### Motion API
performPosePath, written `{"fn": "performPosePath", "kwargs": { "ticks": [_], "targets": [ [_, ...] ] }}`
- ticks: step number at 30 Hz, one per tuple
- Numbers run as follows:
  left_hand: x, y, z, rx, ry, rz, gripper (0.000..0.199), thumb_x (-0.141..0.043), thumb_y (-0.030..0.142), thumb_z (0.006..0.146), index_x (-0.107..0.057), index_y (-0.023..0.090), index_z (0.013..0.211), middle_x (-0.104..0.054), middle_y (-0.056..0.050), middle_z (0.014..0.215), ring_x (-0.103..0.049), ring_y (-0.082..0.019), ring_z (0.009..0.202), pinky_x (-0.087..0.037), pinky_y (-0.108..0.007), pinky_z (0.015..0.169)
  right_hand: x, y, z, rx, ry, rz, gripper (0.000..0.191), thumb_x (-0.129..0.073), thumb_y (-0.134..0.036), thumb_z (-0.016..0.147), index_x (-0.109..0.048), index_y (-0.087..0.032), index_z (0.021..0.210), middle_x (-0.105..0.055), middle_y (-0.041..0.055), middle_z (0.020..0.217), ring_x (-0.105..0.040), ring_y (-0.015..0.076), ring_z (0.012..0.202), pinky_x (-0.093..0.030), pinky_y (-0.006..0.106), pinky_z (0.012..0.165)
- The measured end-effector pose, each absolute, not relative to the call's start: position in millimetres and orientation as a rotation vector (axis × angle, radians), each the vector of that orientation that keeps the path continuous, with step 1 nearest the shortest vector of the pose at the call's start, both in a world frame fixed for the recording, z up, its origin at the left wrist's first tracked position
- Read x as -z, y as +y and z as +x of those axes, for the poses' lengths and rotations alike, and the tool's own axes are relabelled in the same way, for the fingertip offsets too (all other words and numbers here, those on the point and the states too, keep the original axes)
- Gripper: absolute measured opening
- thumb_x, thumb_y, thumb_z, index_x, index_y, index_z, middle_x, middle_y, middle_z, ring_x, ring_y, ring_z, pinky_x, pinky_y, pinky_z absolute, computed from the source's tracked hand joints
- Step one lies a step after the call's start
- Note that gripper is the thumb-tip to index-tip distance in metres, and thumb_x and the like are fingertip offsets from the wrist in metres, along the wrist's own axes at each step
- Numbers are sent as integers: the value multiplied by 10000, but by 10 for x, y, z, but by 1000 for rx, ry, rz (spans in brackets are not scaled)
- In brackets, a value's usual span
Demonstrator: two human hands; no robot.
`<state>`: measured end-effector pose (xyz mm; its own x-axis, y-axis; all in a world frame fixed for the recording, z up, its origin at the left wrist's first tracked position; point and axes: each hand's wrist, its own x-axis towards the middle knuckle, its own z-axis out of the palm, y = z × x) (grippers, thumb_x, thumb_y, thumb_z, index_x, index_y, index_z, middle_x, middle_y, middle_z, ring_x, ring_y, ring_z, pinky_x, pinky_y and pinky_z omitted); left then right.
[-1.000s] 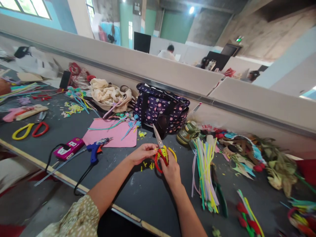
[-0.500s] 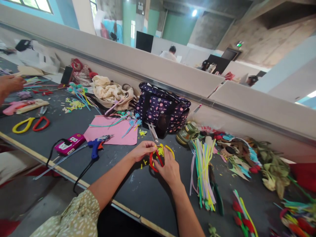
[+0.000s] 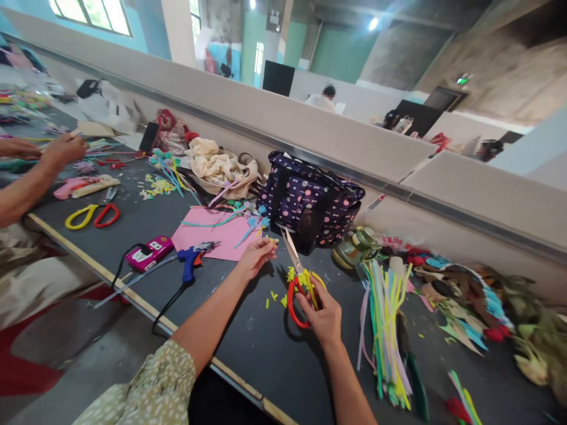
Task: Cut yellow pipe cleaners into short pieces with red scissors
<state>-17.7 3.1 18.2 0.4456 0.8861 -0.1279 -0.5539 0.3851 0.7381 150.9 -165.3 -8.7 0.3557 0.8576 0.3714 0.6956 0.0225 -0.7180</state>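
Scissors [image 3: 296,260] with one red and one yellow handle are in my right hand [image 3: 325,311], its fingers through the loops and the blades pointing up and away. My left hand [image 3: 257,260] is raised to the left of the blades, its fingertips pinched on a tiny yellowish piece [image 3: 273,241]. Small yellow cut pieces [image 3: 284,301] lie on the dark table [image 3: 248,348] below and between the hands. A pink sheet [image 3: 212,239] with pastel stems and small flowers on it lies beyond my left hand.
A blue glue gun [image 3: 189,260], a magenta box [image 3: 149,252] and other scissors [image 3: 106,216] lie left. A dotted bag [image 3: 305,198] stands behind, with a green jar [image 3: 352,248] and fuzzy stems [image 3: 387,330] right. Another person's hand [image 3: 64,149] is at far left.
My hands have moved apart: the left went up and left with the tiny piece, the right holds the scissors clear of it. The view has shifted left.
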Motion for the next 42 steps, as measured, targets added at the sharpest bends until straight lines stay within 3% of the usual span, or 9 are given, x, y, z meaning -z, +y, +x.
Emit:
{"fn": "performPosePath", "kwargs": {
  "ticks": [5,19,30,42],
  "targets": [
    [-139,78,-199,-1028,538,646,336,-816,238,567,-655,102,828,-664,-40,746,-610,-97,598,-520,-214,604,132,-1659,1415,-256,-1510,-1668,550,-625,-437,757,-570,-173,1236,-660,26,776,-549,111,545,-487,238,558],
    [-170,91,-204,-1096,662,646,357,-828,219,520,-670,103,818,-628,-10,612,-562,-83,522,-483,-208,544,114,-1639,1485,-252,-1606,-1620,504,-610,-391,795,-561,-170,1246,-688,61,921,-635,146,722,-533,286,736],
    [-122,116,-213,-1087,712,651,342,-822,211,522,-670,97,807,-626,-10,590,-560,-85,500,-480,-213,527,112,-1629,1482,-273,-1598,-1641,467,-612,-396,793,-594,-187,1210,-656,88,1125,-638,211,985,-500,366,903],
    [-54,152,-204,-1052,738,633,294,-805,183,544,-675,106,796,-642,-18,623,-553,-78,485,-492,-211,515,164,-1615,1494,-318,-1574,-1640,455,-621,-405,782,-612,-196,1186,-656,80,1126,-633,223,1007,-493,388,915]
  ]
}}
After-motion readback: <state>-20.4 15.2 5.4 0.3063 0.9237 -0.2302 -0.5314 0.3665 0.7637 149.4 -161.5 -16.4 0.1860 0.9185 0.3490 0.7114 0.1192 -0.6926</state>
